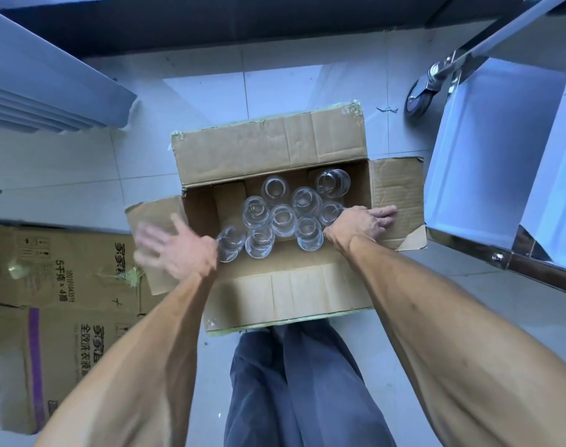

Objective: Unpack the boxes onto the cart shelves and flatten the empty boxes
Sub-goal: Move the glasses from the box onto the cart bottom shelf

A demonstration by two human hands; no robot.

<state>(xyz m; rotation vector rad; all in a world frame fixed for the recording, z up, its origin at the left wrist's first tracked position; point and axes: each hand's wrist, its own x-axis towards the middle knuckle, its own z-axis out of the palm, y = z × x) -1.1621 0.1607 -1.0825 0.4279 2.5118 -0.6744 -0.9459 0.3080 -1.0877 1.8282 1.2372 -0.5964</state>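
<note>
Flattened printed cardboard (59,285) lies on the tiled floor at left, left hand (175,250) blurred with fingers spread over the open box's (275,150) left flap, clear smooth glass cups (283,219) upright inside, right hand (360,222) pressing flat on the right flap beside the steel cart (488,156); likely best to pin flaps wide, then lift cups singly.

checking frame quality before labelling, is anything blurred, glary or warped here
Head view: the left hand is motion-blurred over the open brown cardboard box; the right hand and clear glass cups are sharp; wide-angle distortion bends the steel cart; bluish cast.
</note>
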